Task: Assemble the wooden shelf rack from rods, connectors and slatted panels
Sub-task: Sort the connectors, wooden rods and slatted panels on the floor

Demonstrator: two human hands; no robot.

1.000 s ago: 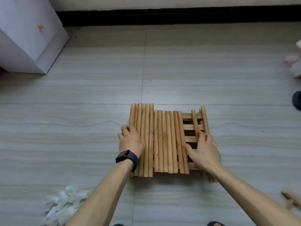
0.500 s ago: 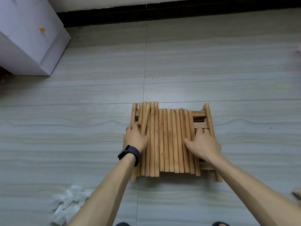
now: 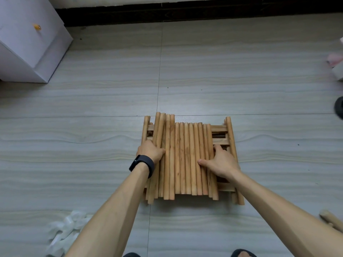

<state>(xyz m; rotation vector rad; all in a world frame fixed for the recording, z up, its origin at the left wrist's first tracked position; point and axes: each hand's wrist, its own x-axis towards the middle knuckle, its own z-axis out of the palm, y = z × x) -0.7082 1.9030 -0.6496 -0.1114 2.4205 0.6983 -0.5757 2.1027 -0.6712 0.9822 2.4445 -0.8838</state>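
The left hand (image 3: pixel 150 150) is closed over the rods (image 3: pixel 187 158), back to the camera. Its fingers bend down out of sight on the far side of two slightly tilted long rods, and its thumb lies on their near side. The right hand (image 3: pixel 221 162) lies flat and released, with the thumb on the rods, the index finger pointing away, and the palm over the right edge of the row.

The rods lie side by side, running away from the person, on top of the slatted panels (image 3: pixel 220 129). The rods and the right hand hide most of those panels. Only a few cross slats show at the right and a corner at the left, so how many are stacked cannot be told. The bundle rests on the floor (image 3: pixel 241 80) straight ahead, between the two forearms, which reach forward nearly straight. A black wristband (image 3: pixel 143 165) sits on the left wrist.

Crumpled clear plastic (image 3: pixel 65 230) lies near the left elbow. A loose wooden piece (image 3: pixel 332 220) is cut off by the right edge. A white cabinet (image 3: pixel 24 43) stands at far left, partly out of frame. At the right edge a dark rounded object (image 3: pixel 339 109) and something pink (image 3: pixel 335 59) are too cropped to identify
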